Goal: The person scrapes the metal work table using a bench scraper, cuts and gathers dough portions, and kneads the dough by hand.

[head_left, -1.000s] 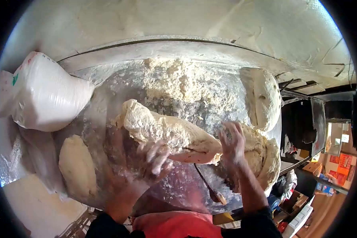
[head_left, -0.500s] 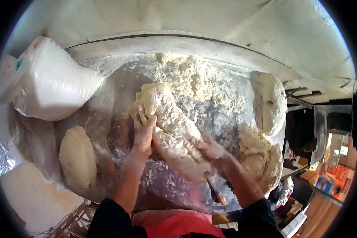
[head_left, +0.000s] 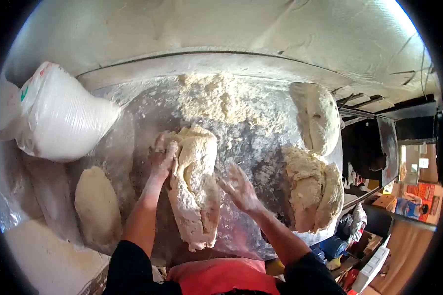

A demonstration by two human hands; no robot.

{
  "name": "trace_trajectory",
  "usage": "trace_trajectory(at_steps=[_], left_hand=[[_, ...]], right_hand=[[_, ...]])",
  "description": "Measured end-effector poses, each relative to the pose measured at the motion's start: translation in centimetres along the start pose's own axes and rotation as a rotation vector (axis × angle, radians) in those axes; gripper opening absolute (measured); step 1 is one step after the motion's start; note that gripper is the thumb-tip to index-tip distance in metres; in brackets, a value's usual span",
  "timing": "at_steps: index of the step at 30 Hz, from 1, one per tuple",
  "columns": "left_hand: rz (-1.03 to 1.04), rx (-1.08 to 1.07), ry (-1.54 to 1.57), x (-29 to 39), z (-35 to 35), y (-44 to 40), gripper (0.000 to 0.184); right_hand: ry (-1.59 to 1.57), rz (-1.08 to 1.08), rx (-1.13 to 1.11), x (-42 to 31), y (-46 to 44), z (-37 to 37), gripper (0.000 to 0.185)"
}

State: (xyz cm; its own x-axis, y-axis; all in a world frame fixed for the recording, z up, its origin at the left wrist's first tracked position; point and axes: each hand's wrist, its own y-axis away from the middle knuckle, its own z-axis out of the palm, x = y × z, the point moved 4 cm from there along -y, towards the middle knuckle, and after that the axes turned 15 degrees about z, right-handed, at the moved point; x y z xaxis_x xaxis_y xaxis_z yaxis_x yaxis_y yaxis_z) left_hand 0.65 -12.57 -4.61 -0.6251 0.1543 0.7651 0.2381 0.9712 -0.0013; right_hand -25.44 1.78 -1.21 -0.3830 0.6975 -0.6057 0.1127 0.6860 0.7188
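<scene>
A long, rough piece of dough (head_left: 194, 187) lies lengthwise in front of me on the floured metal table (head_left: 253, 147). Against its upper left side rests my left hand (head_left: 163, 156), fingers curved along the edge of the dough. My right hand (head_left: 241, 189) is just off the dough's right side, fingers spread and nothing in them. Flour crumbs (head_left: 219, 98) are scattered beyond the dough at the back of the table.
A smooth oval dough piece (head_left: 97, 204) lies at left, below a full white sack (head_left: 64, 115). On the right are a torn dough lump (head_left: 312, 189) and a smoother one (head_left: 320, 120) behind it. A person (head_left: 421, 209) shows far right.
The long dough has turned from slanting across the table to pointing toward me. My left hand stays at its left side; my right hand has come off it. The dark-ended tool is now hidden.
</scene>
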Motion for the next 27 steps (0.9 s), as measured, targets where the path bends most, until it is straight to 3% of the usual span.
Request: trace_trajectory(at_steps=[2, 3, 4, 5, 7, 8, 9, 11, 12, 13, 14, 16, 17, 18, 21, 22, 25, 26, 27], left_hand=[[0.075, -0.063, 0.135, -2.7, 4.0, -1.0, 0.053], [0.362, -0.128, -0.062, -1.9, 4.6, -0.3, 0.052], [0.651, -0.131, -0.264, -1.3, 5.2, 0.7, 0.052], [0.721, -0.135, -0.371, 3.8, 4.2, 1.6, 0.054], [0.466, 0.023, -0.012, 7.7, 4.0, 3.3, 0.058], [0.283, -0.067, -0.185, 10.7, 4.0, 3.2, 0.061], [0.294, -0.114, -0.151, 10.9, 5.6, 2.8, 0.061], [0.227, -0.079, -0.387, 11.2, 8.0, 1.8, 0.059], [0.371, 0.080, -0.440, 11.2, 9.0, 1.5, 0.054], [0.357, 0.033, -0.461, 10.3, 9.5, 0.8, 0.050], [0.337, 0.060, -0.416, 10.0, 9.6, 0.1, 0.050], [0.331, 0.094, -0.385, 10.3, 9.4, -0.1, 0.050], [0.284, 0.023, -0.384, 10.6, 9.1, -0.3, 0.053], [0.236, -0.044, -0.383, 10.8, 8.7, -0.1, 0.056], [0.386, -0.085, -0.645, 8.9, 7.5, 0.8, 0.065], [0.360, -0.111, -0.491, 10.7, 5.3, 2.7, 0.075], [0.398, 0.051, -0.305, 9.9, 0.9, 9.7, 0.080], [0.161, 0.064, 0.139, 8.0, 1.8, 12.8, 0.081], [-0.083, 0.082, 0.577, 6.8, 3.5, 16.1, 0.082]], right_hand=[[-0.177, -0.078, 0.010, -3.0, -3.1, 0.0, 0.095], [-0.261, -0.055, -0.058, -4.5, -5.2, 1.2, 0.097], [-0.205, -0.042, 0.048, -6.1, -5.3, 2.7, 0.095], [-0.149, -0.025, 0.153, -7.4, -5.1, 3.2, 0.093], [-0.129, -0.114, 0.171, -7.7, -4.9, 2.3, 0.085], [-0.184, -0.148, 0.204, -8.1, -4.7, 1.4, 0.076], [-0.075, -0.159, 0.306, -6.6, -5.8, 1.8, 0.071], [-0.104, -0.106, 0.367, -4.6, -7.9, 1.1, 0.064], [0.147, -0.201, 0.440, -4.3, -8.6, 1.1, 0.060], [0.120, -0.312, 0.501, -4.0, -8.8, 0.8, 0.054], [0.090, -0.261, 0.509, -3.9, -9.6, 0.8, 0.053], [-0.095, -0.159, 0.492, -3.7, -9.6, 0.7, 0.054], [0.079, -0.248, 0.511, -2.3, -11.5, 2.1, 0.061], [0.029, -0.250, 0.493, -2.6, -10.6, 1.8, 0.064], [-0.052, -0.102, 0.439, -1.4, -6.3, 0.9, 0.074], [-0.062, -0.133, 0.435, -1.4, -2.3, -0.4, 0.082], [0.002, -0.264, 0.335, 6.3, 1.7, 3.0, 0.090], [-0.033, -0.249, 0.270, 8.0, 3.0, 4.0, 0.093], [-0.191, -0.089, 0.133, 8.0, 5.6, 4.8, 0.097]])
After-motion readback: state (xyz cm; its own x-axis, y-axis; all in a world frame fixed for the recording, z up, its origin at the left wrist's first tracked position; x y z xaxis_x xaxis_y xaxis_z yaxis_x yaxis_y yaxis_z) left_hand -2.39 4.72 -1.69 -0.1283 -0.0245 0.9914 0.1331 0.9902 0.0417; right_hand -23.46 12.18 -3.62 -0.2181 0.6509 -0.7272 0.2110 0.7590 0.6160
